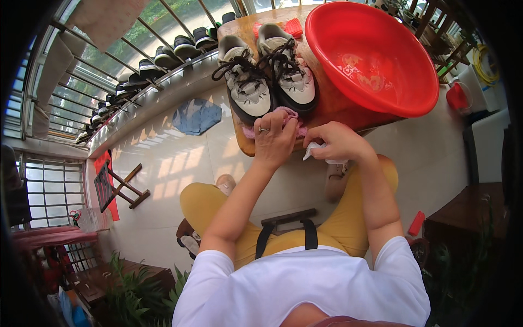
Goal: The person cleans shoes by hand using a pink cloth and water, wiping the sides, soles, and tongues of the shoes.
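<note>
Two white-and-black lace-up sneakers, a left one (249,81) and a right one (293,73), stand side by side on a wooden table (339,116), toes towards me. My left hand (274,137) pinches a pink cloth (291,116) at the table's near edge, just below the toes. Between the fingers of my right hand (337,143) is a crumpled white tissue or thin wipe (312,150); its exact material is unclear. The right hand hovers just off the table edge, beside the cloth.
A red plastic basin (372,61) with some water stands on the table's right. Several shoes (163,57) line the barred window ledge. On the tiled floor are a blue cloth-like piece (198,116), a folding stool (122,186) and a red object (416,223). Plants (135,286) flank me.
</note>
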Demonstrator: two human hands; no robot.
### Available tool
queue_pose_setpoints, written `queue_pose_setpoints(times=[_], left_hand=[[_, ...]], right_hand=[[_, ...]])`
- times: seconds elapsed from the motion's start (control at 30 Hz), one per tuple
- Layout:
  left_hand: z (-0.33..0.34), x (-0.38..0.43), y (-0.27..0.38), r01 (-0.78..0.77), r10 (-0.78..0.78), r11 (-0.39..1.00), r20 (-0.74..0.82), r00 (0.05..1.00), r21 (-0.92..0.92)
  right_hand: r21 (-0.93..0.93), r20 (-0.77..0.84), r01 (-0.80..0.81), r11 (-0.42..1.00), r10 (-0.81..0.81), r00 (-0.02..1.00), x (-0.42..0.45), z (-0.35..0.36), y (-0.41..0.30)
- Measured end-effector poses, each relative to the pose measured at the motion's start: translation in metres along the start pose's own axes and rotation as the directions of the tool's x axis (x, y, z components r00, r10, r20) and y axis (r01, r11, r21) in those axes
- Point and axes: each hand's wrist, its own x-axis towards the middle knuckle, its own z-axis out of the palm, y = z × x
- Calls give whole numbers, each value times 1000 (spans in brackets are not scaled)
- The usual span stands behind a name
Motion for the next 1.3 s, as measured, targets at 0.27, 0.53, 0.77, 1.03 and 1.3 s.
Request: queue_pose_setpoints(times=[0.27, 0.53, 0.77, 1.03, 1.3], left_hand=[[-5, 10, -10, -35, 76, 988, 272, 959, -153], [-38, 83, -114, 277, -281, 951, -11, 960, -136], [-15, 128, -184, 935, -563, 325, 765, 314, -144], [-14, 126, -181, 896, -464, 392, 796, 390, -210], [-45, 104, -218, 707, -404, 581, 610, 681, -403]], right_hand=[[-67, 57, 77, 995, -73, 996, 16, 24, -4], [-38, 8, 116, 993, -116, 993, 17, 27, 1], [9, 63, 38, 999, -38, 997, 13, 14, -5], [30, 37, 93, 995, -94, 995, 19, 20, 4], [110, 82, 95, 989, -104, 991, 22, 18, 8]])
